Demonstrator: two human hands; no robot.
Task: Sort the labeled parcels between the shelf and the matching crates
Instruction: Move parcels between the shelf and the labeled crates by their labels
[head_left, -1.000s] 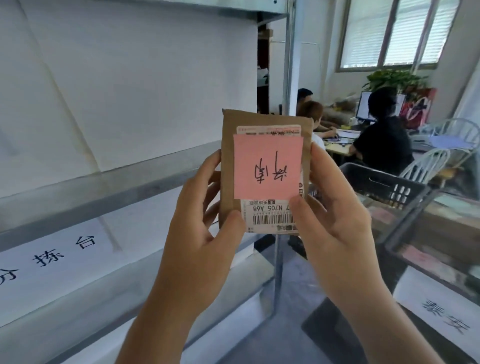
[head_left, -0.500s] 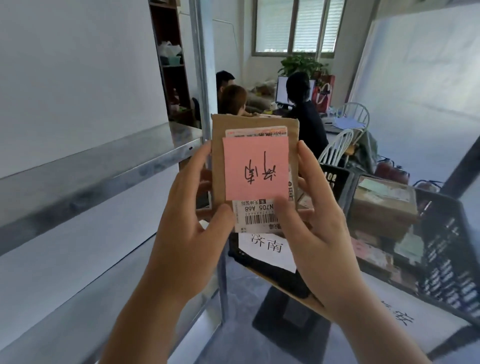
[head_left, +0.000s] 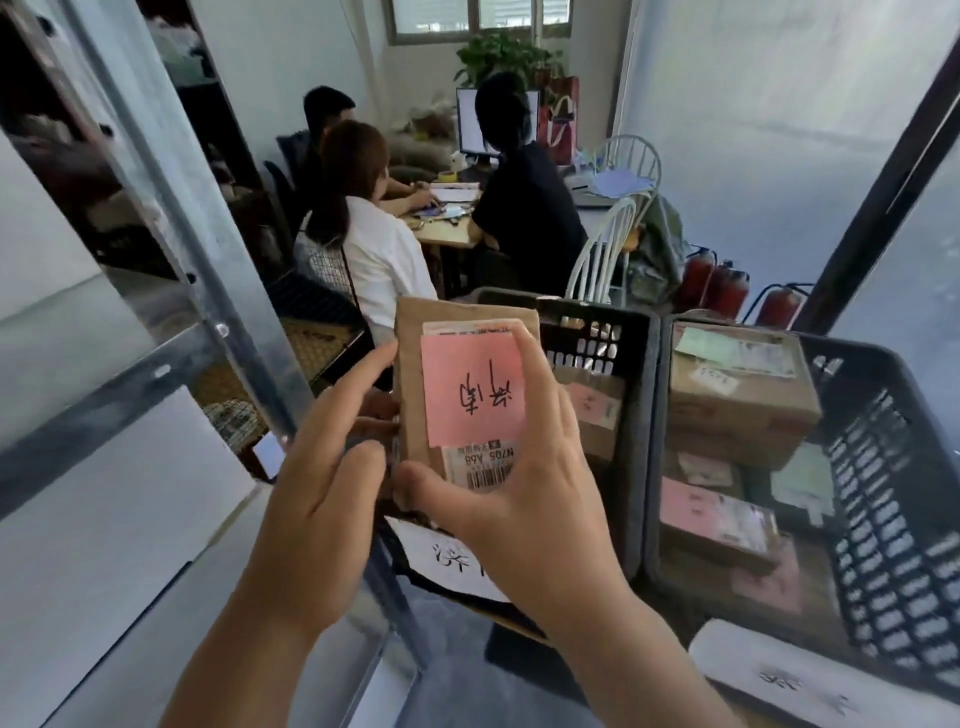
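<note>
Though brown, parcel (head_left: 413, 374) bears pink note (head_left: 472, 389).

seated people (head_left: 363, 228), monitor (head_left: 470, 122), potted plant (head_left: 501, 54), fire extinguishers (head_left: 719, 288)

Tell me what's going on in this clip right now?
A person is sorting parcels. The right hand grips a small brown parcel with a pink handwritten note on it, thumb at its bottom edge and fingers over its right side. The left hand is beside the parcel's left edge with fingers extended, barely touching it. The parcel is held above a black crate fronted by a white paper label. A second crate to the right holds several boxes. The metal shelf is on the left.
</note>
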